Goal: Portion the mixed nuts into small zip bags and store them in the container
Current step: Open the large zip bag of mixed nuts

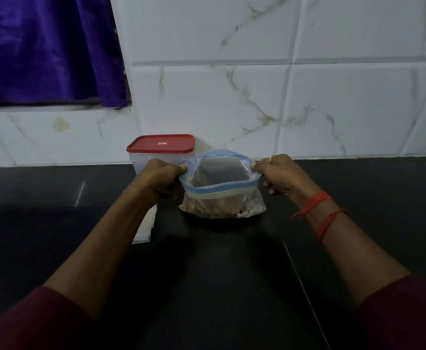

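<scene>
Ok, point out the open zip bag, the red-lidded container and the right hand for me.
zip bag [219, 192]: head view, on the blue zip strip of its near rim.
container [160, 143]: head view, on the middle of its red lid.
right hand [277, 175]: head view, on the back of the hand pinching the bag's rim.

Light: dim overall; tiled wall [333, 97] brightest.
Shadows: soft, heavy on black counter [206, 274], lower centre.
Glare: thin streak, counter left.
Edges: wide-angle bending.
Focus: slightly soft.
</scene>
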`<state>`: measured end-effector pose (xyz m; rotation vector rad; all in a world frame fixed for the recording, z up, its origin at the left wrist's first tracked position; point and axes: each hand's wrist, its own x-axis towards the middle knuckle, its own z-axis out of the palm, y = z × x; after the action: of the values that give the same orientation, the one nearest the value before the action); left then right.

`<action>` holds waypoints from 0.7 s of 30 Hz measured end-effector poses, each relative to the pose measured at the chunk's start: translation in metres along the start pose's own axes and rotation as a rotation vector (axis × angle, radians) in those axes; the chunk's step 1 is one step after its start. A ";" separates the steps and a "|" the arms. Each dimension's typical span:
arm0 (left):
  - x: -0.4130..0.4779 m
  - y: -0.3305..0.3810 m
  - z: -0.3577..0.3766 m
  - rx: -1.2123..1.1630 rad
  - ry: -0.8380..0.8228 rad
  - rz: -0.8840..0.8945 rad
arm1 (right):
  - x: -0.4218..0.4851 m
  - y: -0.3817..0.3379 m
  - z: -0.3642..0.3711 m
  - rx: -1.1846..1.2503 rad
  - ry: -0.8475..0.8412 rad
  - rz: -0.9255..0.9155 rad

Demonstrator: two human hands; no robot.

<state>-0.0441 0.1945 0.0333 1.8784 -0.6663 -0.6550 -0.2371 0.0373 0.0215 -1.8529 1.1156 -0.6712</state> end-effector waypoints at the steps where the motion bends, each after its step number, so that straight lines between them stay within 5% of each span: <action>1: 0.002 -0.002 0.002 -0.016 -0.001 -0.022 | 0.002 0.001 0.001 0.058 -0.008 0.045; 8: 0.014 -0.018 -0.006 -0.271 -0.157 -0.222 | 0.015 0.017 0.006 0.677 -0.204 0.217; 12: 0.021 -0.020 -0.008 -0.507 -0.290 -0.249 | 0.017 0.020 0.004 0.823 -0.198 0.215; 21: 0.026 -0.024 -0.008 -0.383 -0.318 -0.143 | 0.011 0.016 -0.020 0.352 -0.192 0.074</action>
<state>-0.0167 0.1896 0.0100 1.4875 -0.5601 -1.1071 -0.2546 0.0154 0.0173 -1.5319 0.8741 -0.5907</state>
